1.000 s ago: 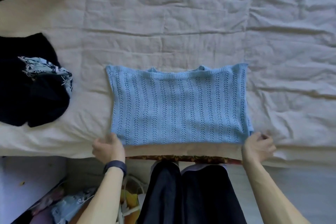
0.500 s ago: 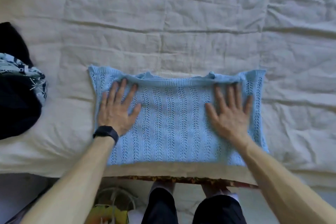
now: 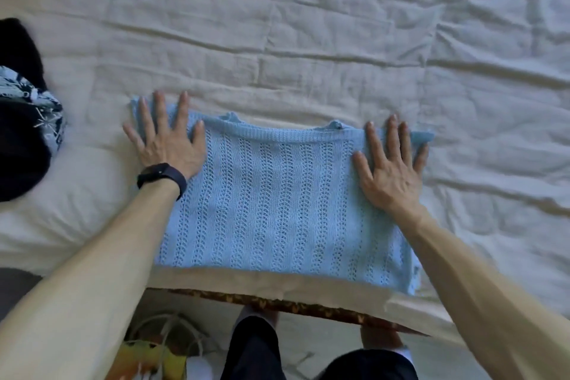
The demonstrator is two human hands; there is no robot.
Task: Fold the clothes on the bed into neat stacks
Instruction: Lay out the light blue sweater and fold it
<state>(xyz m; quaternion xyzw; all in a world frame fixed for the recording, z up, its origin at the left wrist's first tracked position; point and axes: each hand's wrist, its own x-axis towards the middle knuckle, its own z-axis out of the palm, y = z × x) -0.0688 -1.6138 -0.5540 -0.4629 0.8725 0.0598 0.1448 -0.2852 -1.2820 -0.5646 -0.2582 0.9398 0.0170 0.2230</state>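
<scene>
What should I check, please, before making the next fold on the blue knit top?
1. Blue knit top lies flat on the bed sheet: ok.
2. Left hand flat on the far left corner, fingers spread: ok.
3. Right hand flat near the far right corner: ok.
4. Far edge straight: not ok, two small bumps poke up there.
5. Near edge clear of the mattress edge: ok, but close.
6. Dark clothes pile apart from the top: ok.

Light blue knit top with openwork stripes; cream bedsheet; black wristband
</scene>
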